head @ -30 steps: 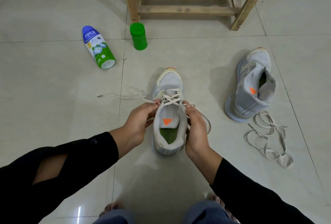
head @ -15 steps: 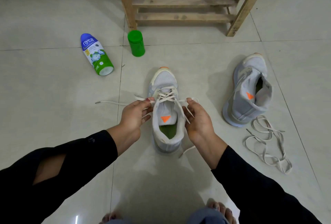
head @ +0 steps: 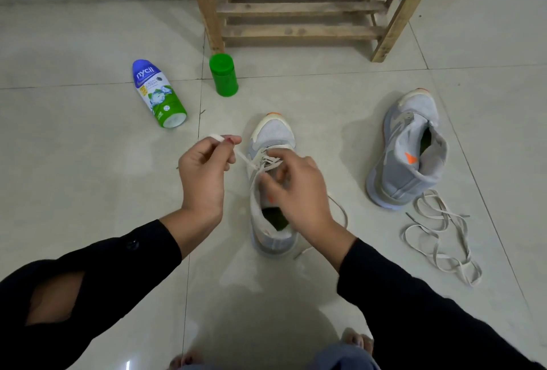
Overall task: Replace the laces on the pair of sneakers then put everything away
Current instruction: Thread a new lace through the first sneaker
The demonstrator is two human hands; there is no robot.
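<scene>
A grey sneaker (head: 273, 135) stands toe-away on the floor in front of me, partly laced with a cream lace (head: 268, 161). My left hand (head: 204, 171) pinches one end of that lace, raised to the left of the shoe. My right hand (head: 296, 189) hovers over the tongue with curled fingers on the crossed lace; the blur hides the exact grip. The lace's other end trails out by the heel. A second grey sneaker (head: 405, 150) lies unlaced to the right, with a loose lace (head: 441, 236) piled on the floor below it.
A powder bottle (head: 158, 94) lies on its side at the left. A green cap (head: 223, 75) stands beside the leg of a wooden rack (head: 299, 5) at the back. My bare toes (head: 355, 340) show at the bottom edge.
My left hand has lifted and pulled the lace end up and leftward, off the floor. My right hand has moved from the shoe's right side onto the lacing over the tongue.
</scene>
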